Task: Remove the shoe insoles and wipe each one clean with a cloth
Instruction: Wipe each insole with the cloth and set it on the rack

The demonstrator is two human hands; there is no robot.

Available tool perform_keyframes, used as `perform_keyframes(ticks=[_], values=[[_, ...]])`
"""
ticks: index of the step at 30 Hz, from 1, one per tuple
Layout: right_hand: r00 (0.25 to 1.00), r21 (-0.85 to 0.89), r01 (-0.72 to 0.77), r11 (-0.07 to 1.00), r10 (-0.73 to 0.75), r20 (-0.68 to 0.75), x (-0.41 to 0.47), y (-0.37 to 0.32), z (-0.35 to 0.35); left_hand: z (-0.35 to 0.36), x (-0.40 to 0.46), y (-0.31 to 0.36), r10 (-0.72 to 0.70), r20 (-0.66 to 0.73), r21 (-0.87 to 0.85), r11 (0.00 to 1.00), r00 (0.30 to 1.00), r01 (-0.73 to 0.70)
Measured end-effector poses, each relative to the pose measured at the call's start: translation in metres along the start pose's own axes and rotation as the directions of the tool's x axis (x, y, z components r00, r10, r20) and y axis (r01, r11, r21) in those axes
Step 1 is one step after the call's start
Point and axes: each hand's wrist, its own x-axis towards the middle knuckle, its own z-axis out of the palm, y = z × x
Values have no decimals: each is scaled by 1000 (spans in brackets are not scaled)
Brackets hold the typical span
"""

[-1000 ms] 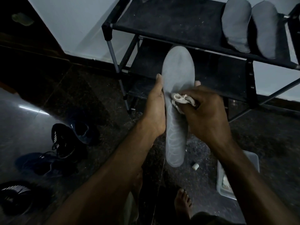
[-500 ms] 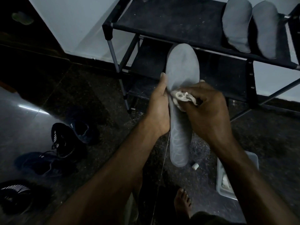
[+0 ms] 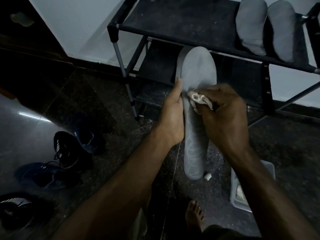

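While the left hand (image 3: 173, 116) props a long pale grey foam insole (image 3: 195, 108) upright above the dark speckled floor (image 3: 86, 94), the right hand (image 3: 223, 115) presses a small crumpled off-white cloth (image 3: 199, 99) against its middle. The left fingers are wrapped along the insole's left edge, thumb lying up the rim, closed firmly on it at mid-length. The right fingers are curled tight around the cloth, bunching it into a pad that touches the insole's face.

Judging by its thin profile and slight curve, the insole looks light and flexible, likely to bend or fold if pushed hard at the unsupported toe or heel. A hold at the waist, with the palm backing the spot being rubbed, seems the soundest place to grip; a pinch at one tip would let it flop. Its surface looks matte, so slipping seems unlikely. The cloth is soft and shapeless and needs a full fist.

Two more grey insoles (image 3: 265, 26) lie side by side on the top shelf of a black fabric shoe rack (image 3: 173, 19). Dark sneakers (image 3: 69, 149) sit on the floor at the left, well apart from the hands.
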Motion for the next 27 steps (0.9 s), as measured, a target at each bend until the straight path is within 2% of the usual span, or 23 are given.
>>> perform_keyframes(ticks=[2, 5, 12, 18, 23, 25, 27], values=[[998, -17, -12, 1000, 11, -56, 0, 2, 2, 3, -2, -1, 14, 0, 34, 999, 1000, -14], [998, -28, 16, 999, -18, -54, -1, 2, 4, 3, -2, -1, 20, 12, 65, 998, 1000, -20], [985, 10, 118, 993, -119, 125, 0, -8, 3, -3, 3, -1, -14, 52, 39, 999, 999, 12], [999, -72, 49, 996, -48, 6, 2, 4, -4, -2, 3, -5, 19, -25, 54, 998, 999, -18], [976, 44, 110, 993, -117, 184, -1, -8, 3, -6, 1, 1, -35, 81, -19, 999, 996, 37], [981, 30, 102, 994, -105, 164, 0, -6, 2, -6, 4, 0, -54, 83, -36, 998, 995, 57], [993, -40, 86, 995, -83, 85, 0, 0, 0, -8, 8, 0, -48, 50, -49, 998, 998, 51]])
